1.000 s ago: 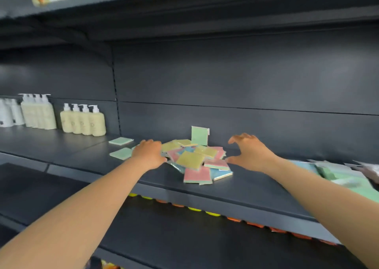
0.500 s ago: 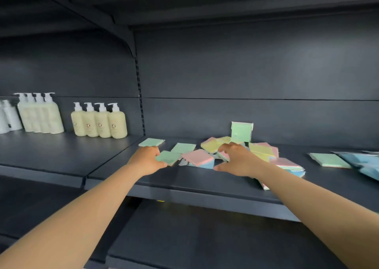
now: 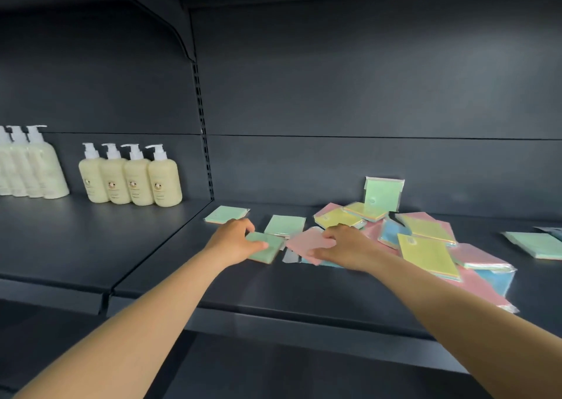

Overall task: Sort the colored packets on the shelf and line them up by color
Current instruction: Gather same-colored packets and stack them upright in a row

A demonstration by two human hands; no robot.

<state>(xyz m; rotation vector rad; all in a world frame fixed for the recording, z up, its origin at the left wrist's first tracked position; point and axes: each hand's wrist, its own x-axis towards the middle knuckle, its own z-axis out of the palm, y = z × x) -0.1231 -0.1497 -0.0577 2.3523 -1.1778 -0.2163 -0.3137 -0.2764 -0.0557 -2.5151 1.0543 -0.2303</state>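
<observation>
A loose pile of pink, yellow and blue packets [image 3: 425,240] lies on the dark shelf [image 3: 273,289]. My left hand [image 3: 234,239] grips a green packet [image 3: 266,246] at the pile's left side. My right hand [image 3: 343,243] holds a pink packet [image 3: 305,243] just right of it. Two more green packets lie flat behind, one [image 3: 226,214] near the shelf upright and one [image 3: 284,225] beside it. Another green packet [image 3: 383,193] stands upright against the back wall.
Cream pump bottles [image 3: 130,176] stand in a row on the left shelf section, with more bottles [image 3: 27,167] at the far left. A green packet [image 3: 535,243] lies far right. The shelf's front edge [image 3: 304,328] runs below my arms.
The camera has moved closer and to the left. My left hand now holds the green packet slightly nearer the front; my right hand has taken hold of the pink packet.
</observation>
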